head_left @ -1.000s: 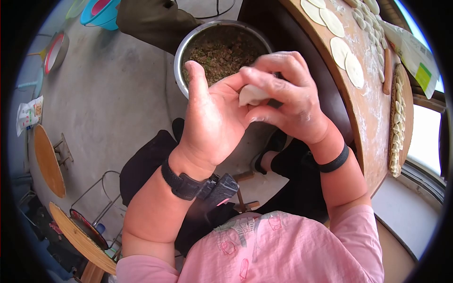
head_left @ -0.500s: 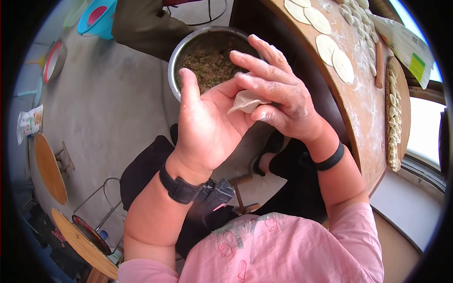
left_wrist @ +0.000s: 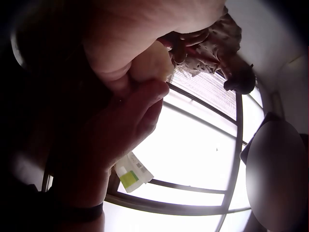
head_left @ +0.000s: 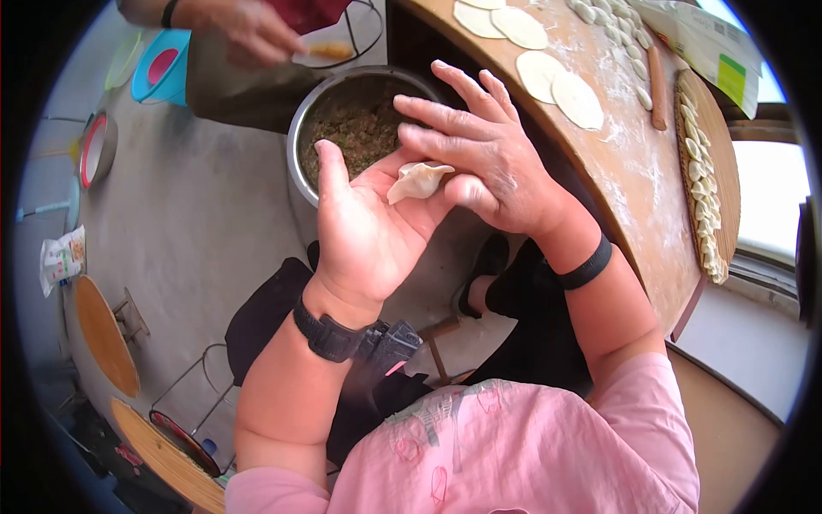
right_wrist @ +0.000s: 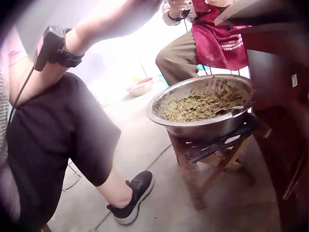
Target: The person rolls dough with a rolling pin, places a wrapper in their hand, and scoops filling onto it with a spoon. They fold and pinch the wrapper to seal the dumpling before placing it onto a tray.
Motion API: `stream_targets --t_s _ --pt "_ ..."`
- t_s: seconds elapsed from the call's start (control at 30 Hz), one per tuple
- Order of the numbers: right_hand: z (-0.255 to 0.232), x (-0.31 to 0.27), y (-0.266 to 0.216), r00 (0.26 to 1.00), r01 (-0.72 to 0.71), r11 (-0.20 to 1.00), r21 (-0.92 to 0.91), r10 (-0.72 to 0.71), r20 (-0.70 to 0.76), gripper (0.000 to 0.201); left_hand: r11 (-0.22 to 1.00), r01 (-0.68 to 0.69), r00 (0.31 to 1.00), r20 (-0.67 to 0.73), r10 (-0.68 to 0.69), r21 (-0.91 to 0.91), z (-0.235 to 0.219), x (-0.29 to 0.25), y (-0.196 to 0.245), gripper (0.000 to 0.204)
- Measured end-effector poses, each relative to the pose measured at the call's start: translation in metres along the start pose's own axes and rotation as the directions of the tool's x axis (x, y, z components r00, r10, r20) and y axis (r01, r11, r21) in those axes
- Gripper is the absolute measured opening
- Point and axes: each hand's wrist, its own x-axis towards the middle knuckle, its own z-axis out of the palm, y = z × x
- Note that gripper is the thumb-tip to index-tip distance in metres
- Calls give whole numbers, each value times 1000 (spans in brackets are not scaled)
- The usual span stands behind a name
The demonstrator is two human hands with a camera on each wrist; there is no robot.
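A white folded dumpling [head_left: 418,182] lies across the fingers of my left hand [head_left: 364,236], which is turned palm up with the thumb raised. My right hand [head_left: 501,167] is beside it, fingers spread and straight, thumb tip close to the dumpling's right end. Flour whitens the right fingers. In the left wrist view the dumpling [left_wrist: 153,63] shows pale between the two hands. Beyond the hands is a steel bowl [head_left: 295,154] of chopped green-brown filling [head_left: 355,137]; in the right wrist view a spoon [right_wrist: 229,110] lies in that filling.
The floured table [head_left: 638,184] at right bears round wrappers [head_left: 575,100], dough pieces [head_left: 629,38], a rolling pin [head_left: 657,86] and a board [head_left: 728,188] with rows of dumplings. Another person's hand [head_left: 248,34] is at top left, near the bowl. The bowl stands on a stool [right_wrist: 193,186].
My right fingers have spread and come away from the dumpling, which now shows whole on the left hand. Both hands shifted slightly left in view. Another person's hand has appeared at the top.
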Motion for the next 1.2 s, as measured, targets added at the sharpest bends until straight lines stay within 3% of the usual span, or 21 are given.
stream_targets --t_s 0.07,0.1,0.13,0.17,0.2,0.23,0.27,0.3,0.33,0.37,0.4,0.53,0.6,0.67,0.73,0.77,0.8,0.87,0.97,1.07,1.2 --pt "-2 0 -1 996 -24 992 127 35 -85 70 991 0 990 -139 19 135 18 2 -2 92" --pt "-5 1 -4 999 6 990 144 1 -49 63 999 32 998 54 -34 33 8 2 1 92" --pt "-6 2 -7 1000 30 988 150 -28 -12 57 998 20 1000 -3 -20 65 8 2 3 92" --pt "3 2 -7 988 104 944 315 -62 -140 46 993 0 995 -95 12 121 11 -1 2 90" --pt "3 0 -7 995 66 935 349 -37 -89 37 985 -5 986 -166 34 175 21 0 -3 89" --pt "13 -6 -6 979 64 905 421 26 -204 34 982 -19 981 -188 55 187 22 1 -6 89" --pt "7 -11 -10 982 -150 883 445 187 -40 37 980 -32 975 -208 73 195 19 3 -7 88" --pt "1 -10 -15 925 -320 760 566 380 12 39 981 -40 973 -215 81 189 19 6 -9 86" --pt "5 -6 -16 882 -334 669 664 471 -32 39 980 -57 968 -231 101 190 17 5 -9 85" --pt "1 0 -16 825 -334 547 768 564 -43 39 965 -67 947 -287 141 252 20 7 -11 83" --pt "-7 3 -11 794 -309 502 808 604 -72 38 943 -83 915 -349 200 323 22 6 -9 81" --pt "-83 2 -1 644 -204 179 962 765 -6 32 918 -97 927 -300 224 386 12 11 -2 75" --pt "-135 -31 17 652 -254 357 899 749 -114 31 914 -83 943 -267 201 397 8 12 2 71" --pt "-191 -81 29 609 -350 482 803 769 -196 37 904 -87 945 -253 208 418 8 12 3 69" --pt "-235 -146 47 515 -444 541 714 806 -291 37 900 -75 949 -247 197 428 7 12 3 68" --pt "-257 -175 47 411 -551 494 673 862 -296 38 899 -68 948 -252 193 434 5 12 4 67" --pt "-267 -221 73 392 -657 557 509 828 -400 37 896 -56 947 -260 187 440 3 13 3 67" --pt "-291 -284 81 372 -901 433 -15 755 -541 36 887 -39 952 -253 173 460 4 14 1 67" --pt "-301 -339 92 196 -979 139 -151 845 -497 33 883 -8 967 -222 127 469 -3 21 0 65" --pt "-291 -370 114 89 -996 64 -69 881 -464 32 879 16 971 -216 99 476 -6 29 -6 65" --pt "-291 -368 115 30 -998 8 -59 928 -371 30 869 46 968 -239 83 492 -7 39 -9 63"
